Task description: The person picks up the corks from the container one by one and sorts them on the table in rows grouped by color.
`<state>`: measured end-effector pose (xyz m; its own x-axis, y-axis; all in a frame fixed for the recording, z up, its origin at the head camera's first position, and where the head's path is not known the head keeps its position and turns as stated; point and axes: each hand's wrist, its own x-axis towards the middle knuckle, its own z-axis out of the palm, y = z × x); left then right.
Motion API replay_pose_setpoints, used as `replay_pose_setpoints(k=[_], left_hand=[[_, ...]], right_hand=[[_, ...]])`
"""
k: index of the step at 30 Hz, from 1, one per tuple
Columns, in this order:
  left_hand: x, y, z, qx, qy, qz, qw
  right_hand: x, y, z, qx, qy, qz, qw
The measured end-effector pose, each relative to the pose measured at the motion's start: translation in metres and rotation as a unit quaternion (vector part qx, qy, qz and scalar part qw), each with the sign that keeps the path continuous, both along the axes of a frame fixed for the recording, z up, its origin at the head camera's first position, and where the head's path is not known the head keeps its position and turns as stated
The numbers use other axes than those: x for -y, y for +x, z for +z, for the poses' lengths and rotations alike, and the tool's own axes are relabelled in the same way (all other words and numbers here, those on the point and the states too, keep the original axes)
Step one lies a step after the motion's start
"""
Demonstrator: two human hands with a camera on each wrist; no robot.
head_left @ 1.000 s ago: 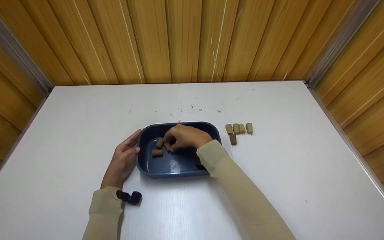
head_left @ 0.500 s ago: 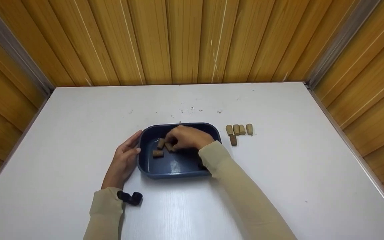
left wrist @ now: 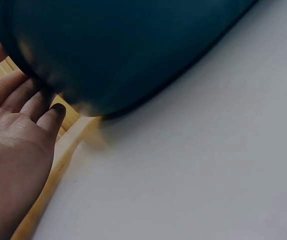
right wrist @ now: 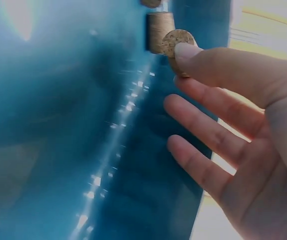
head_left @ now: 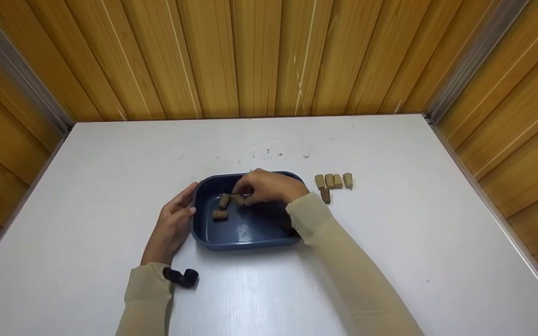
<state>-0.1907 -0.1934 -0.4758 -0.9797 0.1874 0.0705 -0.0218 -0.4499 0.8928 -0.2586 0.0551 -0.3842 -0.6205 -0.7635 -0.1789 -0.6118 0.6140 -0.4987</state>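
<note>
A dark blue rectangular tub (head_left: 245,244) sits mid-table. My left hand (head_left: 172,224) rests against the tub's left wall, its fingers fairly straight; the left wrist view shows the fingertips at the blue wall (left wrist: 108,55). Inside the tub, my right hand (head_left: 271,187) pinches a cork (head_left: 240,200) between thumb and index finger. In the right wrist view that cork (right wrist: 177,42) shows its round end, with the other fingers spread loose. Two more corks lie in the tub on the left, one slanted (head_left: 224,201) and one on its side (head_left: 220,215).
Right of the tub, several corks (head_left: 329,181) lie in a row on the white table (head_left: 390,233), with a darker cork (head_left: 326,196) in front. A small black device (head_left: 182,277) is on the left sleeve. Wood-patterned panels (head_left: 255,56) enclose the back and sides.
My right hand has lifted slightly and shifted right, with the pinched cork moving along in it. The left hand and the tub hold their place.
</note>
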Motion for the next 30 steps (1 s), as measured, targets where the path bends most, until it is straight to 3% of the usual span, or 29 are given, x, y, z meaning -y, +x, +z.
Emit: replay_pose_setpoints(k=[11,16,24,30], left_hand=[[0.003,0.000,-0.002,-0.008,-0.010,0.003,0.9999],[0.003,0.001,-0.001,-0.017,-0.029,0.005,0.9994],[0.004,0.002,-0.001,-0.015,-0.047,0.010,0.9987],[0.004,0.002,-0.001,-0.015,-0.047,0.005,0.9988]], right_hand=[[-0.025,0.002,0.023,0.001,-0.032,-0.020,0.9993],[-0.042,0.004,0.029,-0.023,-0.057,-0.016,0.9980],[-0.074,0.009,0.026,-0.026,-0.100,-0.050,0.9934],[-0.100,0.016,0.018,-0.058,-0.138,-0.076,0.9857]])
